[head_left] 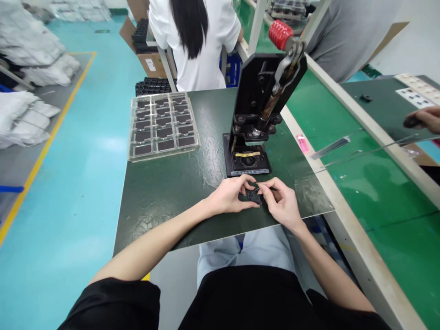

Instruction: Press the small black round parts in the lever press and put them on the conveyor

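A small black part with a round ring (255, 196) lies between my hands, just in front of a black hand press. My left hand (234, 194) grips it from the left, thumb below and fingers curled above. On its right side, my right hand (280, 200) pinches at the edge of the ring with thumb and forefinger; the fingers hide what is between them. The hand press (252, 101) has a lever with a red coiled grip (280, 34). A yellow strip (248, 155) crosses the fixture on its base.
A clear compartment tray (163, 149) of dark flat pieces sits on the table's left. To the right runs a green conveyor belt (371, 183) with a pale rail and a pink item (303, 143). A co-worker in white sits ahead; another person's hand (428, 119) holds a dark part.
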`<state>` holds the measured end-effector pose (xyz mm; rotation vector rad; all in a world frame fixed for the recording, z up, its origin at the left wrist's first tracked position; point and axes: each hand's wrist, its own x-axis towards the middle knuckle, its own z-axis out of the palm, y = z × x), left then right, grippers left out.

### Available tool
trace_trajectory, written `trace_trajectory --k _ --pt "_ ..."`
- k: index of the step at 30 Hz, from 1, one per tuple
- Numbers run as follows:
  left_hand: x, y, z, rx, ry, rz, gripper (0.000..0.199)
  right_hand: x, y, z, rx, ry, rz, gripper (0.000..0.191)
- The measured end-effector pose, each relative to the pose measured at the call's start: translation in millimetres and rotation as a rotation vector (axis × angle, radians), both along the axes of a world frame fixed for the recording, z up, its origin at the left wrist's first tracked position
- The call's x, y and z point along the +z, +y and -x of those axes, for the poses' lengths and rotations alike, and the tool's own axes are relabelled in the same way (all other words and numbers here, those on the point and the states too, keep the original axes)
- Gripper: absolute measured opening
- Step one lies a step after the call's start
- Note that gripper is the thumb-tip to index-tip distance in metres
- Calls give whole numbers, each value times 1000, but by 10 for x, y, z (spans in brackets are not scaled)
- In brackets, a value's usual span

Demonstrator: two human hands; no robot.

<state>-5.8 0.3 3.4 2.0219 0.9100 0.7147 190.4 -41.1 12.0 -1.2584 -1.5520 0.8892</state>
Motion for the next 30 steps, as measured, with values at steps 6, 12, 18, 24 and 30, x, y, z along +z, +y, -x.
trace_trajectory --k 6,12,18,24,30 --pt "6 -2 7 -4 3 -5 64 -22 -5 -9 24 -58 -53 19" --pt "11 -7 5 -3 2 -11 64 3 -31 10 43 -261 -228 15" --pt "22 -8 6 0 5 -3 63 48 -23 47 62 -376 -329 19" --pt "23 2 -1 6 18 31 61 51 13 72 63 -329 -183 22" --pt "19 12 1 -1 22 35 58 67 21 -27 -398 65 -225 28"
